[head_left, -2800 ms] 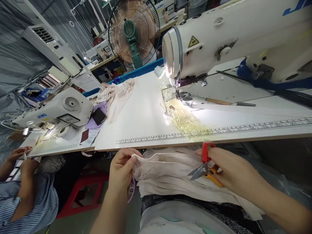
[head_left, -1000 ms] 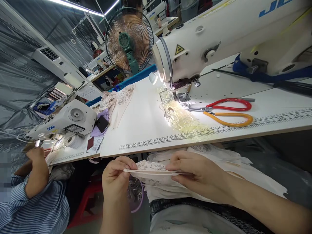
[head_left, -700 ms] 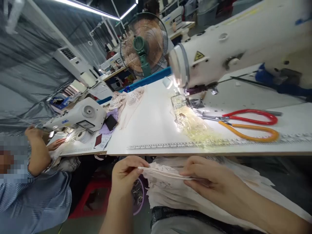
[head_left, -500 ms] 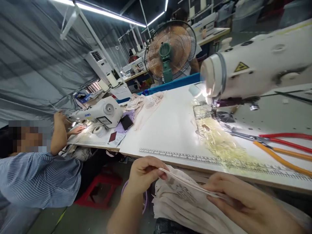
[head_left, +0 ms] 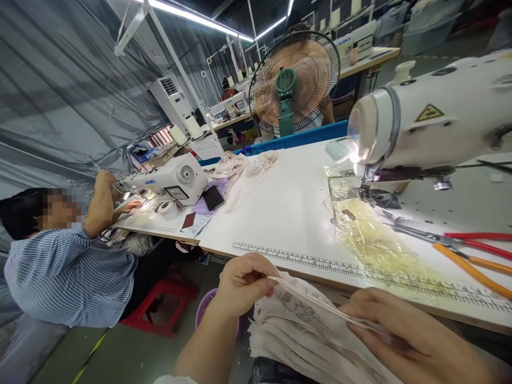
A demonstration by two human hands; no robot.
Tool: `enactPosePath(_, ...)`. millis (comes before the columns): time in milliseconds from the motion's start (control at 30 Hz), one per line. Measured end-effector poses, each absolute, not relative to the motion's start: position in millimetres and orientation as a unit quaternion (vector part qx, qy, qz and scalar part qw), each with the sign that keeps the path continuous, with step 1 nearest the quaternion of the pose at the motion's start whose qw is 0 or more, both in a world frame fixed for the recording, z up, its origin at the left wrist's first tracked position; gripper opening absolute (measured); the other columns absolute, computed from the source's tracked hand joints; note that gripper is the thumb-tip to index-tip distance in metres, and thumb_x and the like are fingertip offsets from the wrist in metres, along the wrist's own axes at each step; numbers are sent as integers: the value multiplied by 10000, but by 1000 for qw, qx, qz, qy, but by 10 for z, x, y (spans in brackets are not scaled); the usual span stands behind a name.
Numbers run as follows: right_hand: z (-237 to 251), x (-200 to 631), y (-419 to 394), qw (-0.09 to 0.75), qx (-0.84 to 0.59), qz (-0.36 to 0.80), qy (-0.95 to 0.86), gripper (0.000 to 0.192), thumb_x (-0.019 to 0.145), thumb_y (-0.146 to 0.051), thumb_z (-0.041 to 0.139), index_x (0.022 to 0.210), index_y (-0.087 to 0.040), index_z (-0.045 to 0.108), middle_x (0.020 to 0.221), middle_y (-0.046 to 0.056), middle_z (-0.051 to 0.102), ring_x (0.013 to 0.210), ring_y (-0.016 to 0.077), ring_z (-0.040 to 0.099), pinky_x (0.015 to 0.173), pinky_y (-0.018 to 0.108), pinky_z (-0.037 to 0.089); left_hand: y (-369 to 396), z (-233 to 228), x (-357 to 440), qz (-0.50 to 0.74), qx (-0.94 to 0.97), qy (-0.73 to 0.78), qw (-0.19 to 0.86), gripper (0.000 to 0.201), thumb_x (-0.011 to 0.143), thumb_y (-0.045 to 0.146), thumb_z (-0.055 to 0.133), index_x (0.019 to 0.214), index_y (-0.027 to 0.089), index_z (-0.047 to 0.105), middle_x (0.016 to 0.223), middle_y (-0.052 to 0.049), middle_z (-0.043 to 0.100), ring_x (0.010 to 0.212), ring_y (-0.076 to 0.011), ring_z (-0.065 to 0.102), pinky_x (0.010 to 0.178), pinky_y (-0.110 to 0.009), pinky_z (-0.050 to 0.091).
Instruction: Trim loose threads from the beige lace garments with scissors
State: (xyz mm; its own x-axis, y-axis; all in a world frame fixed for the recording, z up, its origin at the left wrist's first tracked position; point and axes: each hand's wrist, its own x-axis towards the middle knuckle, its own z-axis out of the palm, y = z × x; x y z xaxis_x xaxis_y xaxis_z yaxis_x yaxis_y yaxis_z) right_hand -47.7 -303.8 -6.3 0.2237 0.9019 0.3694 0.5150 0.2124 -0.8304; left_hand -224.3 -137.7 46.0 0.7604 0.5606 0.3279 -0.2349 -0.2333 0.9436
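Note:
Pale pink fabric (head_left: 304, 314) with a lace-like pattern hangs in front of the table edge, its layered edge stretched between my two hands. My left hand (head_left: 250, 282) pinches one end of that edge between thumb and fingers. Farther right, my right hand (head_left: 396, 325) grips the same edge, fingers closed over it. More of the fabric falls in folds below, over my lap. Just beyond my hands runs a printed ruler strip (head_left: 296, 257) along the table's front.
A sewing machine (head_left: 432, 128) stands at right, with yellowish clear film (head_left: 372, 240) and red- and orange-handled tools (head_left: 452, 240) before it. A co-worker (head_left: 76, 266) sits left at another sewing machine (head_left: 188, 178). A fan (head_left: 286, 80) stands behind the table (head_left: 280, 213).
The view has shifted slightly, so the table and machines appear a little farther right. Both hands keep hold of the fabric edge in nearly the same pose.

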Motion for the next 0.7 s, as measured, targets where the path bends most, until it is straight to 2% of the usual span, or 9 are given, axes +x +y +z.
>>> enactPosePath(167, 54, -456, -3027, 481, -599, 115, -629, 134, 857, -182, 467, 875, -221, 595, 808, 40, 584, 677, 150, 576, 559, 244, 484, -1382, 477, -2312, 308, 735, 128, 591, 108, 778, 99, 622, 818, 182, 677, 887, -77, 688, 390, -28, 481, 344, -129, 393)
enactPosePath(233, 63, -473, -3029, 493, -597, 97, -625, 158, 857, -144, 449, 906, -204, 587, 821, 48, 575, 680, 137, 559, 562, 241, 460, -1372, 473, -2325, 305, 727, 122, 603, 118, 787, 80, 607, 835, 171, 665, 884, -86, 699, 423, -60, 550, 384, -155, 458)
enactPosePath(333, 54, -495, -3045, 508, -595, 83, -617, 183, 855, -104, 438, 930, -192, 580, 824, 50, 565, 700, 128, 546, 577, 233, 442, -1362, 461, -2326, 297, 729, 115, 606, 91, 770, 73, 623, 808, 150, 651, 825, -91, 698, 574, -146, 650, 518, -249, 561)
enactPosePath(433, 38, -503, -3074, 513, -588, 67, -622, 182, 856, -91, 441, 938, -187, 572, 827, 54, 565, 734, 137, 542, 601, 244, 443, -1365, 463, -2320, 300, 751, 109, 579, 144, 745, 53, 639, 831, 166, 660, 794, -74, 684, 634, -159, 653, 545, -250, 566)
enactPosePath(533, 35, -497, -3102, 512, -588, 42, -625, 202, 850, -75, 448, 965, -198, 560, 833, 53, 567, 734, 143, 532, 598, 252, 437, -1367, 499, -2312, 300, 802, 88, 509, 224, 719, 21, 646, 864, 186, 687, 795, -69, 674, 718, -182, 652, 586, -256, 560)
enactPosePath(700, 122, -453, -3186, 505, -593, 13, -627, 278, 835, -49, 452, 1032, -226, 537, 845, 49, 564, 724, 143, 541, 583, 249, 449, -1384, 587, -2315, 308, 854, 31, 418, 289, 743, 17, 611, 922, 231, 683, 883, -69, 631, 765, -190, 618, 624, -301, 531)
